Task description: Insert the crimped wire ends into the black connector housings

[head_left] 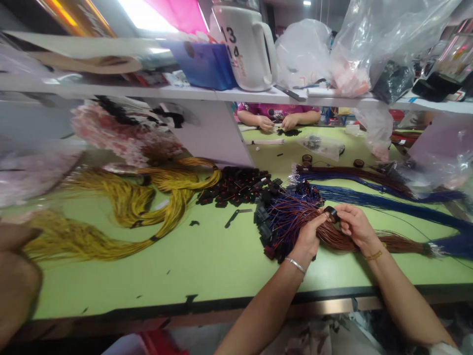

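My left hand (307,237), wearing a silver bangle, closes around a thick bundle of brown and blue wires (338,237). Black connectors (263,222) fan out at the bundle's left end. My right hand (355,224) pinches a small roll of black tape (331,213) just above the wires, close to my left thumb. Whether a strip of tape is stuck to the bundle is too small to tell. Long blue wires (377,201) lie just beyond my hands. A pile of loose black connectors (236,186) sits to the left.
Bundles of yellow wires (127,204) spread across the green table (148,281) on the left. A small dark blade-like tool (232,218) lies mid-table. At the left edge, another person's blurred arm (16,276) reaches in. Across, a co-worker's hands (277,122) handle black parts below a shelf (207,93).
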